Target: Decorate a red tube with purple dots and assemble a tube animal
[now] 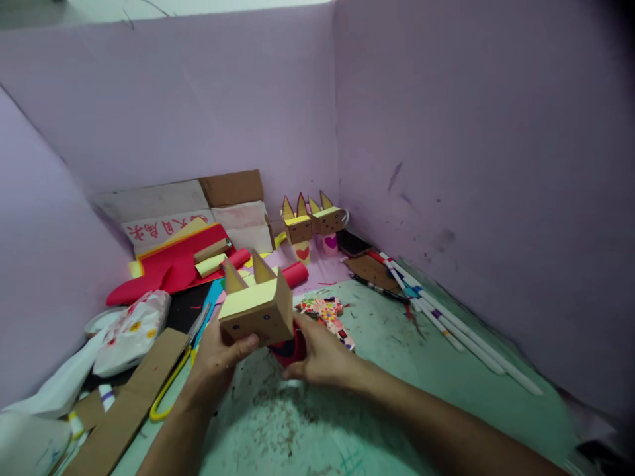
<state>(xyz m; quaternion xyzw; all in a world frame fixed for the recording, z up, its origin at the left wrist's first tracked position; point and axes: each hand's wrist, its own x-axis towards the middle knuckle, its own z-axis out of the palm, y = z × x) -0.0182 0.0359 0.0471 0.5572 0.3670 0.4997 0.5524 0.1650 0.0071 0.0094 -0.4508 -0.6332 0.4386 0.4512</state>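
The cardboard box (255,312) with pointed ears is over the worktop (421,403). The left hand (214,357) has its fingers grasping the box's side; the right hand (320,350) has its fingers around the red tube (286,353) below. From the box, similar figures (298,230) stand at one o'clock, scissors (172,379) at eight.

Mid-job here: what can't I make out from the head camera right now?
- Red piece: in the head view, its top is hidden by the eared cardboard box and its side by the right hand; whether piece and box are joined can't be told.
- Left hand: its fingertips are hidden behind the box.
- Box front: small marks below the eyes are too small to read.
- White item, lower left: cut off by the picture's edge.
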